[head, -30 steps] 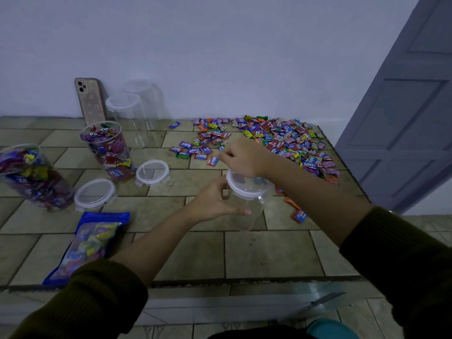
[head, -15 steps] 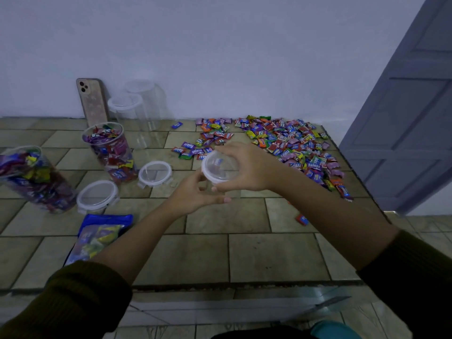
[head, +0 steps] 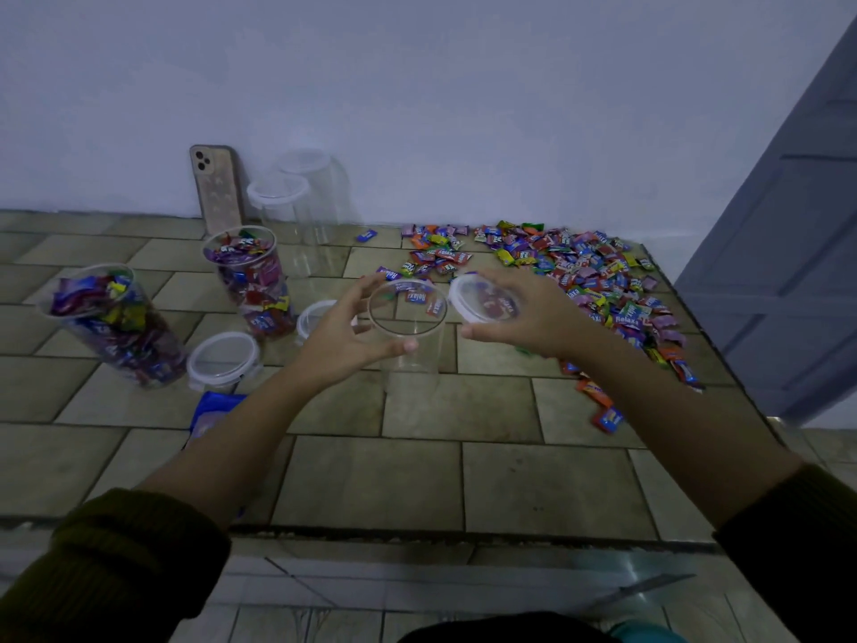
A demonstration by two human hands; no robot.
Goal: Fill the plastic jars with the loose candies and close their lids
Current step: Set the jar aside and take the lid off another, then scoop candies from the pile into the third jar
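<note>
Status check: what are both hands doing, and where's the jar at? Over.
Left hand grips the empty jar, upright, mouth open. Right hand holds the lid beside the rim. Candy pile lies just beyond; nothing blocks the way.

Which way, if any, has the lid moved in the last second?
Yes. The right hand has lifted the lid off the jar, to the right, toward the candy pile.

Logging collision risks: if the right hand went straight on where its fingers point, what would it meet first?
Likely the empty jar held by the left hand; the lid in the right hand sits right beside its rim, though depth is unclear.
</note>
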